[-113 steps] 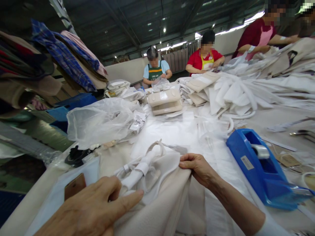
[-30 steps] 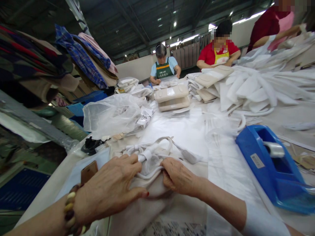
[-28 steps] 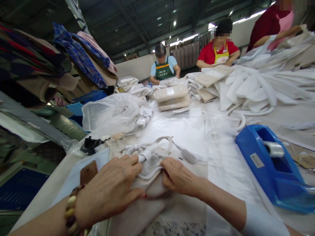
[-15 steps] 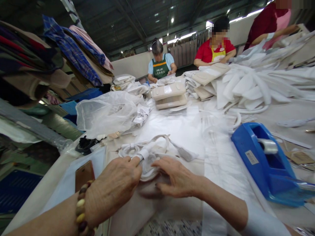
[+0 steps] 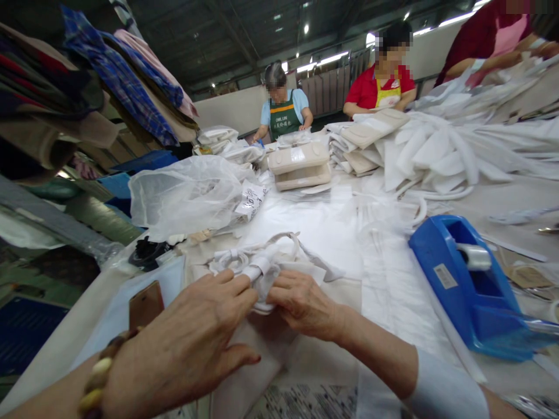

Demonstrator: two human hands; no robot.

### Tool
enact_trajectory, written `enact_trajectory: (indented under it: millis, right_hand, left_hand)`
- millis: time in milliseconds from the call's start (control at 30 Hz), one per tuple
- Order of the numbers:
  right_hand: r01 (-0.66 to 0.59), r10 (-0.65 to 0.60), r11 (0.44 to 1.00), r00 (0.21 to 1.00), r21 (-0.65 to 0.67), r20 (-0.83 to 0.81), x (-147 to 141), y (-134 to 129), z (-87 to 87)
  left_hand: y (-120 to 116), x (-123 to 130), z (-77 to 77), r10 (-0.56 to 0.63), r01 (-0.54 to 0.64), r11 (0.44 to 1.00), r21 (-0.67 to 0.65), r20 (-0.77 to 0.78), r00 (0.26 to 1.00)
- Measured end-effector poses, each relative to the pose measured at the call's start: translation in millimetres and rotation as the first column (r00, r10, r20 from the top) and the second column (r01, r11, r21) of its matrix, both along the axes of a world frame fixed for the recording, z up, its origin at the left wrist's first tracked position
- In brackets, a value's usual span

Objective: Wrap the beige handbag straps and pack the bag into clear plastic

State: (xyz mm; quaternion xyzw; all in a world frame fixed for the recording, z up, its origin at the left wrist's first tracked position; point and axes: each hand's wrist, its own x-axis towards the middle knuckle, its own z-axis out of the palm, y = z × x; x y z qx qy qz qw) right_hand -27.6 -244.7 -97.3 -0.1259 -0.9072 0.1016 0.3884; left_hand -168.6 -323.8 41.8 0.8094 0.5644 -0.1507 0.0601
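In front of me a coiled white strap bundle (image 5: 265, 265), with a pale wrap around it, lies on beige sheet material. My left hand (image 5: 192, 331) reaches it from the left; its fingertips rest at the bundle's near side while the thumb stands well apart, so the hand is open. On the other side my right hand (image 5: 303, 302) has its fingers curled and pinched on the bundle's near right edge. The fingers hide part of the coil. Below the hands is a clear bag with printed text (image 5: 305, 401).
A blue tape dispenser (image 5: 463, 285) stands at right. To the left lie a brown phone (image 5: 146, 305) and a black item (image 5: 151, 251). Farther back are a clear plastic bag (image 5: 187, 195), beige folded bags (image 5: 301, 160) and a white heap (image 5: 437, 151). Several co-workers stand beyond.
My left thumb has spread away from the bundle, and that hand has shifted nearer the camera. My right hand's fingers have closed from a spread pose onto the bundle's edge.
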Motion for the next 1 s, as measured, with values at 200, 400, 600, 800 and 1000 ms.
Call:
enact_trajectory:
  millis: [200,400,600,800,1000]
  right_hand:
    - [-0.004,0.004,1.0,0.999,-0.002,0.048,32,9,-1.6]
    - [-0.011,0.009,0.999,0.999,0.049,0.042,73,20,1.9]
    - [0.065,-0.07,0.993,0.997,0.099,0.045,92,9,-3.4]
    - [0.132,-0.133,0.991,0.989,0.031,0.064,98,-17,-26.7]
    - [0.186,-0.164,0.976,0.97,-0.114,0.18,108,-30,-11.7]
  left_hand:
    - [-29,-57,-19.3,-0.131,0.078,0.956,0.281,0.177,0.975]
    - [-18,-109,-57.5,-0.034,-0.097,0.925,0.368,0.332,0.943]
    - [-6,-103,-85.5,-0.035,-0.105,0.96,0.26,0.485,0.874]
    - [-5,-98,-95.8,-0.147,-0.034,0.953,0.301,0.556,0.818]
    - [14,-132,-103.7,0.274,-0.265,0.953,-0.143,0.778,0.565]
